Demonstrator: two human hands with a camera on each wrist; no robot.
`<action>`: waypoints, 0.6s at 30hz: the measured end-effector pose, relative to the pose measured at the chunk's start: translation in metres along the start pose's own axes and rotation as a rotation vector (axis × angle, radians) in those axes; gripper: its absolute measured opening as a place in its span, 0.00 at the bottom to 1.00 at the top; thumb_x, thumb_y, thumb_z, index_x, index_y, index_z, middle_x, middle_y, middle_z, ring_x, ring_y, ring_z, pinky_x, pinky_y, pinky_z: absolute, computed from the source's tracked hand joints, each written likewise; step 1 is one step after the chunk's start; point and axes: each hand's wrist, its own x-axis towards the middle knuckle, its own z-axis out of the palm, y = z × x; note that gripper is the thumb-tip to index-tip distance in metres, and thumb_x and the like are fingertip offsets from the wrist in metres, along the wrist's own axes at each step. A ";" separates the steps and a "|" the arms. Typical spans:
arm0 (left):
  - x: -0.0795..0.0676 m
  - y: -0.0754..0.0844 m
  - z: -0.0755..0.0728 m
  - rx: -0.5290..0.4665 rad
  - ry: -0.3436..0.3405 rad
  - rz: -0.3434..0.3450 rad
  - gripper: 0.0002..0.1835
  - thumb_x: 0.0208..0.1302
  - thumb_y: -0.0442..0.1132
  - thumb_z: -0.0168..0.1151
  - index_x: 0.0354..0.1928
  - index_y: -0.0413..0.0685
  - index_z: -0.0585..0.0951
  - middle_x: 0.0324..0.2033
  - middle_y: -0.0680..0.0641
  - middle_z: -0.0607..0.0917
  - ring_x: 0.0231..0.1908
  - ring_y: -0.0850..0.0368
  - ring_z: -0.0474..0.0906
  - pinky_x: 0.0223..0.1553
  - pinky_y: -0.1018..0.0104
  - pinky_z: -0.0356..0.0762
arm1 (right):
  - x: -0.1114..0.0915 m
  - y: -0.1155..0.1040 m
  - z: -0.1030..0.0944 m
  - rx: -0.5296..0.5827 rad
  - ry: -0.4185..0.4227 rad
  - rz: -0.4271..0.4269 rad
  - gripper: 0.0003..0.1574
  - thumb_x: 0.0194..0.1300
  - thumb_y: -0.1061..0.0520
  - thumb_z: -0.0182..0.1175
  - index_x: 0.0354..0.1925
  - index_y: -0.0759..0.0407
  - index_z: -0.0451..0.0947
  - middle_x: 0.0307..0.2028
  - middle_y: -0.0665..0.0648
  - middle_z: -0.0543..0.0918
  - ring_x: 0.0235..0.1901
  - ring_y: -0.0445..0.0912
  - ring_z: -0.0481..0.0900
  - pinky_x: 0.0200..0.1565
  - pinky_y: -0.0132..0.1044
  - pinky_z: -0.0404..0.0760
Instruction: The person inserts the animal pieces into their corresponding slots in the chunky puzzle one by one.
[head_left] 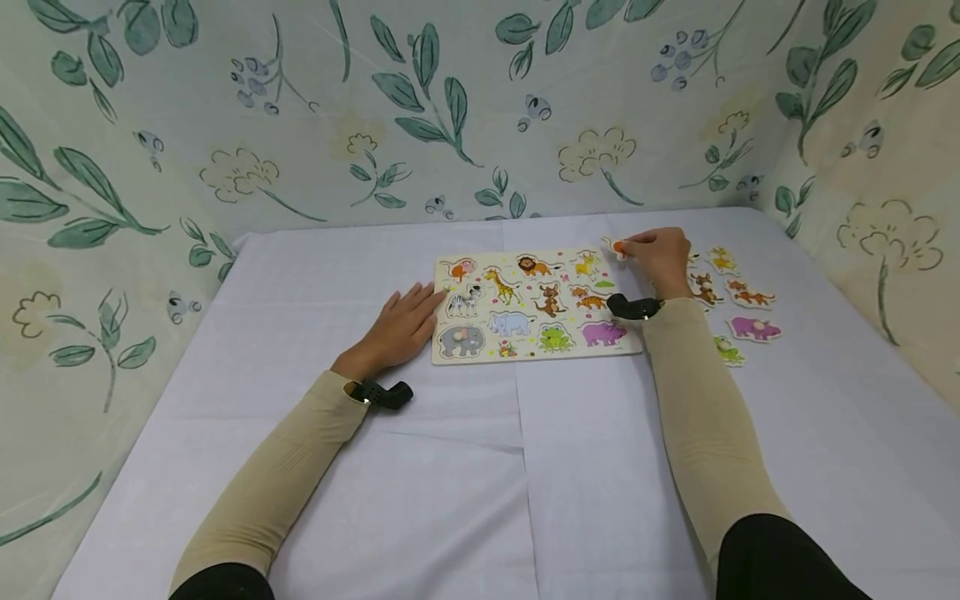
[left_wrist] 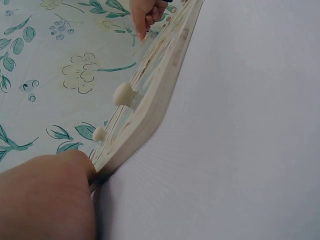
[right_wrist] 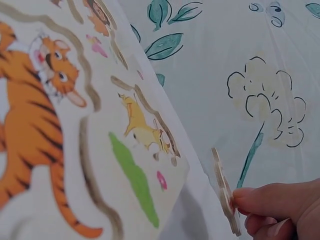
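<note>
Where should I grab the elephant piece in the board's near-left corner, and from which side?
Likely best by its round knob, pinched from above, coming in from the near side. The elephant piece lies flat in the board, offering little edge, while the knob stands up. The left hand rests by the left edge.

Head: I look forward and down, farthest off, over left grip (head_left: 397, 325) and right grip (head_left: 662, 257). Left wrist: close by its grip, low along the board (left_wrist: 161, 100). Right wrist: close, across the board; wrist views share right grip.
</note>
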 end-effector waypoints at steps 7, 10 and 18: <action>-0.002 0.002 -0.002 0.008 0.002 0.001 0.28 0.77 0.48 0.36 0.76 0.53 0.55 0.75 0.46 0.52 0.74 0.48 0.41 0.71 0.45 0.34 | -0.035 -0.031 -0.015 0.072 -0.031 -0.013 0.20 0.67 0.50 0.61 0.51 0.60 0.82 0.48 0.61 0.83 0.48 0.52 0.73 0.50 0.44 0.71; -0.002 0.001 -0.002 0.009 0.006 -0.001 0.28 0.77 0.48 0.36 0.76 0.54 0.55 0.75 0.47 0.52 0.74 0.48 0.41 0.71 0.46 0.34 | -0.040 -0.038 -0.015 0.073 -0.026 -0.022 0.19 0.66 0.50 0.63 0.50 0.60 0.83 0.47 0.59 0.84 0.48 0.52 0.74 0.45 0.44 0.73; -0.001 -0.001 0.001 -0.007 0.005 -0.005 0.28 0.77 0.49 0.35 0.76 0.55 0.55 0.75 0.48 0.52 0.75 0.49 0.40 0.72 0.47 0.33 | -0.009 -0.019 0.008 -0.016 -0.012 -0.150 0.22 0.65 0.44 0.62 0.47 0.58 0.85 0.44 0.59 0.86 0.47 0.51 0.76 0.49 0.47 0.74</action>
